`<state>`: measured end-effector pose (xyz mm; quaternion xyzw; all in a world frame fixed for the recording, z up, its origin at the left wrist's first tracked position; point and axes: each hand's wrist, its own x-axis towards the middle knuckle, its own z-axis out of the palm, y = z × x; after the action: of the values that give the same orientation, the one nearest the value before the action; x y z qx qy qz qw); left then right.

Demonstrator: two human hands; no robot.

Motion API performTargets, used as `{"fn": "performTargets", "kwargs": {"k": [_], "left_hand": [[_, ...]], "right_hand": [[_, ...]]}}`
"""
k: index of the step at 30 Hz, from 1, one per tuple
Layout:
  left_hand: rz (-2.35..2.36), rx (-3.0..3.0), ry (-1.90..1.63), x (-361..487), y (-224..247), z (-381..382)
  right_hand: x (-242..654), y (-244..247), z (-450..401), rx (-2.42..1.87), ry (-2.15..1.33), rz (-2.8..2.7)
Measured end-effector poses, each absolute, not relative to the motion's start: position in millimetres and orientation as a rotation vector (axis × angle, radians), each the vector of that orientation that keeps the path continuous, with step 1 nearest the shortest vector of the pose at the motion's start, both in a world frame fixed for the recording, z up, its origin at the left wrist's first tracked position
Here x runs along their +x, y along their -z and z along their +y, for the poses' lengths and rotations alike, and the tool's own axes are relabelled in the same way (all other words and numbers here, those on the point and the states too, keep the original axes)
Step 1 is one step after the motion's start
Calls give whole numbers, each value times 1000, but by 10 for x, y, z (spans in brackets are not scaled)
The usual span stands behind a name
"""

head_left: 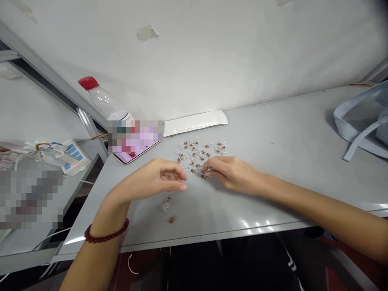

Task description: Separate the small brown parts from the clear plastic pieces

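Several tiny clear glass bottles with brown corks (pixel 194 154) lie in a loose cluster on the grey table (pixel 273 161). At the cluster's right front edge, my right hand (pixel 226 171) has its fingertips pinched around a small clear bottle, partly hidden by the fingers. My left hand (pixel 166 176) hovers left of the cluster, fingers curled and thumb apart, with nothing visible between them. In front of it lie a separate round corked bottle (pixel 166 205) and a loose brown cork (pixel 171 219) near the table's front edge.
A white flat packet (pixel 195 122) lies behind the cluster. A phone (pixel 136 151) and a red-capped plastic bottle (pixel 104 101) are at the back left. A grey-blue bag (pixel 348 129) sits at the far right. A power strip (pixel 75 157) is on the left shelf.
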<state>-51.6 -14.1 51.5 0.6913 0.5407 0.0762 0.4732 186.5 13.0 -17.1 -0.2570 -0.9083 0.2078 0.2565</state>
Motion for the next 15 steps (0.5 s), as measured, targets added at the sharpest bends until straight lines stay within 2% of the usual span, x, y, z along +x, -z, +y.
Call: {"fn": "performTargets", "kwargs": {"k": [3, 7, 15], "left_hand": [[1474, 1764, -22, -698, -623, -356], [1647, 1821, 122, -788, -496, -759], [1630, 1975, -73, -562, -53, -1101]], "right_hand": [[1929, 165, 243, -846, -433, -2481], [1997, 154, 328, -894, -400, -2511], [2016, 211, 376, -852, -442, -2452]]}}
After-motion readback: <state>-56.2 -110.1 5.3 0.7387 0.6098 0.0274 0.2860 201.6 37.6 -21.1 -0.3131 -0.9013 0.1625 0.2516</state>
